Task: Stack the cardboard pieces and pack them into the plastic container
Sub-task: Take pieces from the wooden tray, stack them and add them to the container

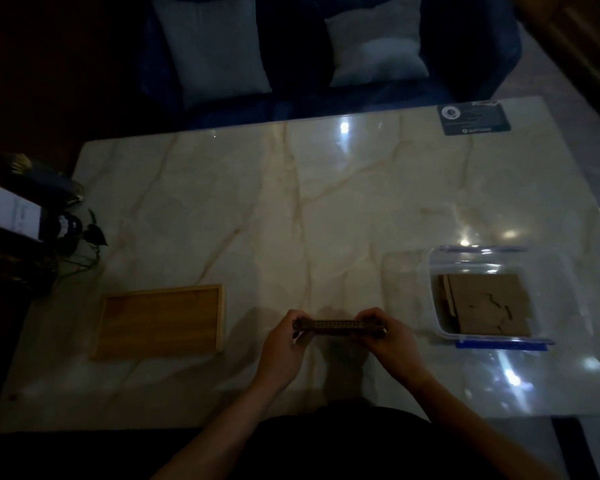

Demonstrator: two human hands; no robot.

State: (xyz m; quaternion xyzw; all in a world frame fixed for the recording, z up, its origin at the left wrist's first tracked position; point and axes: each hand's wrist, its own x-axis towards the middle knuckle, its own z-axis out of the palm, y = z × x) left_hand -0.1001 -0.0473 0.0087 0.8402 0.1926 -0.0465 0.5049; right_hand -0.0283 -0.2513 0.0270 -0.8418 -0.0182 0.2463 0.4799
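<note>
Brown cardboard stack point(340, 328), edge-on, held at both ends.

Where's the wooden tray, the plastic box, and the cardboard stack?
wooden tray point(160, 322), head view, on its flat bottom.
plastic container point(430, 268), head view, on its left wall.
cardboard stack point(338, 324), head view, on its edge between both hands.
</note>
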